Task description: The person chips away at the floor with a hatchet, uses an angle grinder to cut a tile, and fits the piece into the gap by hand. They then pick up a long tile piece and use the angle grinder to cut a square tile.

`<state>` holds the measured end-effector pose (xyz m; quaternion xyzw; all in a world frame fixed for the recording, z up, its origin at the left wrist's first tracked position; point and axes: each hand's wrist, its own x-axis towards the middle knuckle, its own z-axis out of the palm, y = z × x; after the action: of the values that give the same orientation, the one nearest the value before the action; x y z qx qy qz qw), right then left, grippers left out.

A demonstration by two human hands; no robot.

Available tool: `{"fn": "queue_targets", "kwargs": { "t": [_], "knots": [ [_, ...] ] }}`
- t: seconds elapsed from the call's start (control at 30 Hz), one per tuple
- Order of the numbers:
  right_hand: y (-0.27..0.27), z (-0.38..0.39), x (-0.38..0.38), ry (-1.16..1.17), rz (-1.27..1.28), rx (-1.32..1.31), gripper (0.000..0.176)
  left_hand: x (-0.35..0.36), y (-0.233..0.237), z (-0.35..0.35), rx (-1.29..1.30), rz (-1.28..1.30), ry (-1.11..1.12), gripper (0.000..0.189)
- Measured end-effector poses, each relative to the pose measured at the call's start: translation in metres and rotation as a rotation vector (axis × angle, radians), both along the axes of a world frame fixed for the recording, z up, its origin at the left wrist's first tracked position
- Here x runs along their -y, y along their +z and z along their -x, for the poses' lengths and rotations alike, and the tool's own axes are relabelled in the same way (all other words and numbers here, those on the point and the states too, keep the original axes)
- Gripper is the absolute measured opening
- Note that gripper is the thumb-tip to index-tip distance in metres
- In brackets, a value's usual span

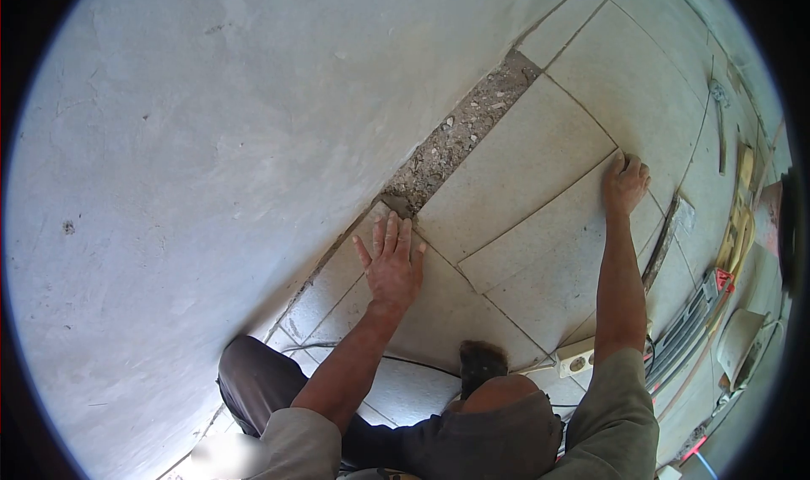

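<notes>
My left hand [391, 265] lies flat with fingers spread on a narrow floor tile [342, 265] along the wall. Just beyond its fingertips, a strip of bare rubble and mortar [464, 130] runs between the wall and a large beige tile [531, 168]. Farther right, my right hand [626, 185] rests on the floor near a corner where tile joints meet. Its fingers are curled under, so whatever they may hold is hidden.
The plastered wall [211, 142] fills the left side. A power strip [578, 362] and a dark cable [422, 364] lie near my legs. To the right are a long dark-edged tool [662, 244], a tile cutter [688, 315], wooden strips [742, 214], a hammer-like tool [720, 126] and a pale bucket [742, 341].
</notes>
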<state>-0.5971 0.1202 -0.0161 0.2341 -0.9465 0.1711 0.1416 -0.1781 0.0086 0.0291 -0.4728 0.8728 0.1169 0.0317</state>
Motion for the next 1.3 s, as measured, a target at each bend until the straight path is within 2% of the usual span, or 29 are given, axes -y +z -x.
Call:
{"fn": "queue_targets", "kwargs": {
  "t": [0.57,0.63,0.87,0.97,1.03,1.13,1.23,1.3],
  "knots": [
    [0.000,-0.012,0.005,-0.091,0.013,0.021,0.035,0.027,0.001,0.013,0.048,-0.032,-0.128,0.045],
    [0.002,-0.014,0.006,-0.102,0.018,0.042,0.035,0.022,-0.003,0.003,-0.048,0.009,-0.150,0.049],
    [0.000,-0.014,0.006,-0.086,0.037,0.031,0.035,0.012,0.003,-0.004,-0.053,0.003,-0.130,0.057],
    [0.000,-0.012,0.005,-0.093,0.033,0.046,0.035,0.020,0.007,0.007,0.003,-0.007,-0.172,0.057],
    [-0.003,-0.011,0.004,-0.087,0.025,0.024,0.036,0.027,0.018,0.012,0.064,-0.103,-0.194,0.057],
    [-0.005,-0.012,0.005,-0.078,0.027,-0.008,0.037,0.032,0.010,0.006,-0.007,0.010,-0.282,0.053],
    [-0.001,-0.017,0.009,-0.117,0.026,0.015,0.037,0.031,0.001,0.012,0.039,0.075,-0.320,0.050],
    [-0.002,-0.021,0.009,-0.110,0.028,0.027,0.037,0.042,-0.001,0.027,0.108,-0.004,-0.311,0.049]
  ]
}}
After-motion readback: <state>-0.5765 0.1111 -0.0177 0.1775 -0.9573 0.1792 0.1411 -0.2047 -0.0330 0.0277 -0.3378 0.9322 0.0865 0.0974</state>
